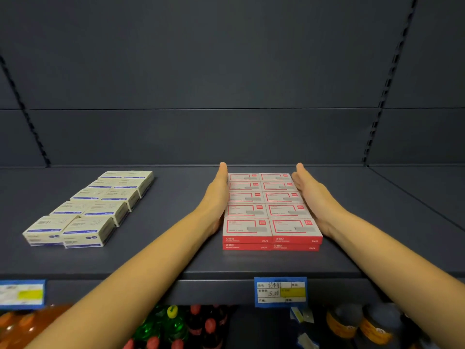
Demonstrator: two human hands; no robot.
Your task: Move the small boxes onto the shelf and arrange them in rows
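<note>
Dark grey shop shelving with a plain back panel, so nothing fancy, and the shelf (176, 253) has two blocks of stock on it. The red boxes (270, 212) sit right of the middle, two columns wide, five rows deep and stacked two high, with the front edge fairly flush. The person's left hand (216, 200) lies flat along the block's left side and the right hand (314, 197) flat along its right side, so the block is sandwiched between the palms. All the fingers (222, 172) are straight and together, pointing at the back wall, with the tips reaching about level with the rearmost row. Nothing is curled round a box, just flat pressure on the sides. Well off to the left is a similar block of cream boxes (93, 207) with blue stripes. A blue price tag (280, 292) hangs on the shelf's front lip, with bottles (173, 326) underneath.
</note>
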